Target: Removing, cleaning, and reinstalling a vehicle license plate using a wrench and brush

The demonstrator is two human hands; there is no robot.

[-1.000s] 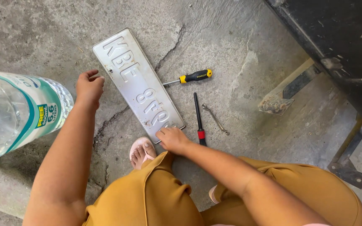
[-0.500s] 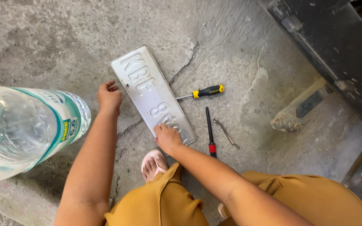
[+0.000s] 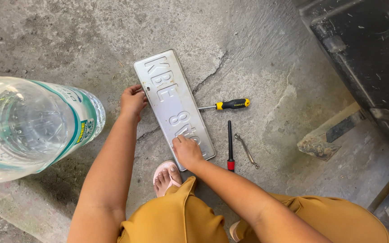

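A long, pale metal number plate (image 3: 174,108) lies flat on the cracked concrete floor (image 3: 257,54), running from about 11 o'clock to 5 o'clock near the middle of the view. Its surface is dull silver with raised, unpainted characters and a thin raised rim.

The left hand (image 3: 133,101) sits at the plate's 9 o'clock edge, fingers curled loosely against the rim, holding nothing else. The right hand (image 3: 187,151) rests on the plate's near end at about 5 o'clock, palm down, fingers bent and pressing on the metal; it grips no tool.

Just off the plate at 3 o'clock lies a screwdriver with a black and yellow handle (image 3: 225,105), its shaft tip touching or almost touching the plate's edge. Lower, at about 4 o'clock, a slim black tool with a red end (image 3: 230,146) lies upright in the view, and just beside it a small thin steel spanner (image 3: 246,150) lies tilted. All three are apart from the hands.

At 9 o'clock a large clear plastic water bottle (image 3: 28,123) with a teal label fills the left edge, close to the camera and well apart from the plate. A foot in a pink sandal (image 3: 165,176) stands at 6 o'clock just below the plate, beside mustard-yellow clothing (image 3: 176,220). At 2 o'clock a dark, dusty vehicle body (image 3: 361,58) overhangs the rough, stained floor.
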